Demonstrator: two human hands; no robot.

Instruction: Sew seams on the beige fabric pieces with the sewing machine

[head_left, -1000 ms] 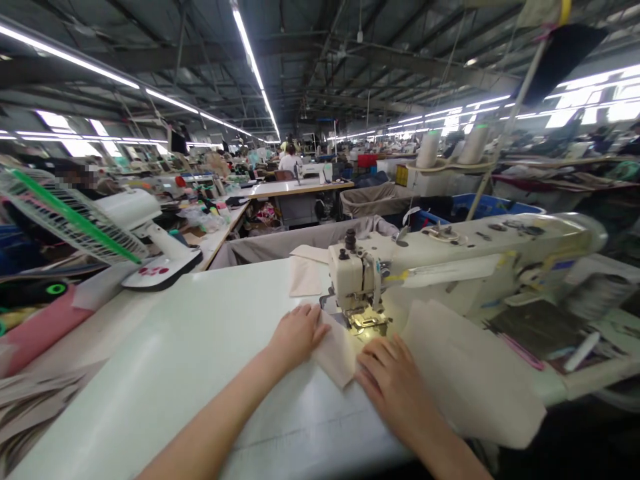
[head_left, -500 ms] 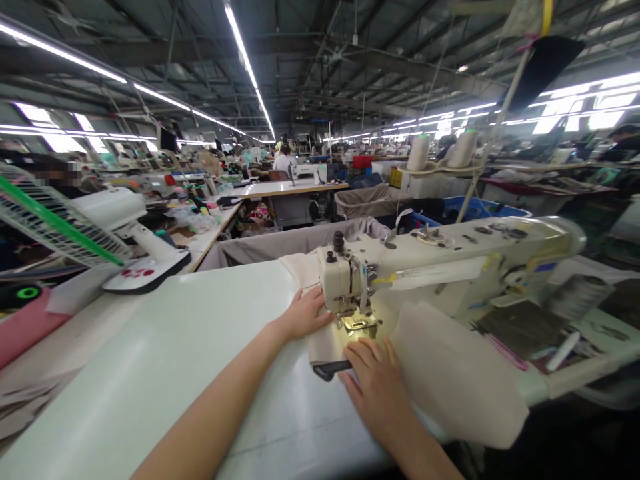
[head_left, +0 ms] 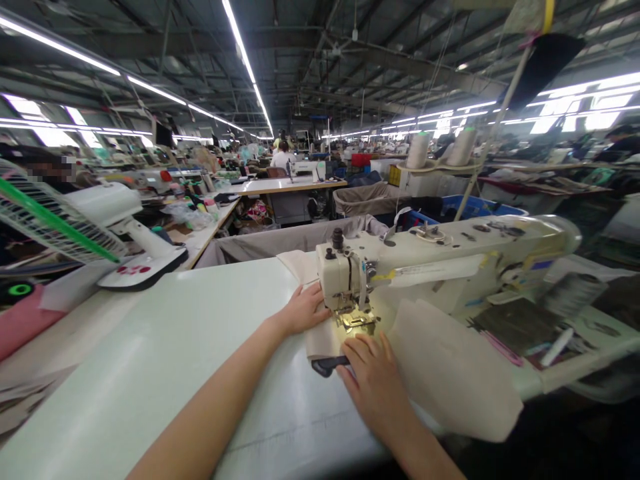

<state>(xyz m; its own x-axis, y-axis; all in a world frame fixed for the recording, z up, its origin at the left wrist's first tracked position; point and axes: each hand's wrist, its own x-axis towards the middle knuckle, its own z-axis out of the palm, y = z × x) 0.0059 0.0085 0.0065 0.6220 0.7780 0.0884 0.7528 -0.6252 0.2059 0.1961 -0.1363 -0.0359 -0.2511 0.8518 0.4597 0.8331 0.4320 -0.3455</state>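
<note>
On a pale table stands a cream sewing machine (head_left: 345, 280), its lit needle area (head_left: 359, 323) over a beige cloth piece (head_left: 320, 343). My left hand (head_left: 301, 309) lies on this cloth just left of the machine head, fingers stretched forward. My right hand (head_left: 373, 373) rests on the cloth in front of the presser foot, fingers extended and slightly apart, thumb by the front edge. Beside that thumb, a dark flat object (head_left: 327, 366) juts from under the cloth; its kind is unclear. A large beige panel (head_left: 455, 367) spreads right of my right hand. The needle tip is hidden.
A white fan (head_left: 125, 233) stands on the left. Pink-handled scissors (head_left: 503, 350) and a grey thread cone (head_left: 573, 293) lie on the right. Behind the machine are a cloth-lined bin (head_left: 280, 237) and two thread cones (head_left: 417, 152) on a stand. Co-workers sit farther back.
The view has shifted slightly, so the table and machine sit a little more to the left. Both hands keep nearly the same place on the cloth.
</note>
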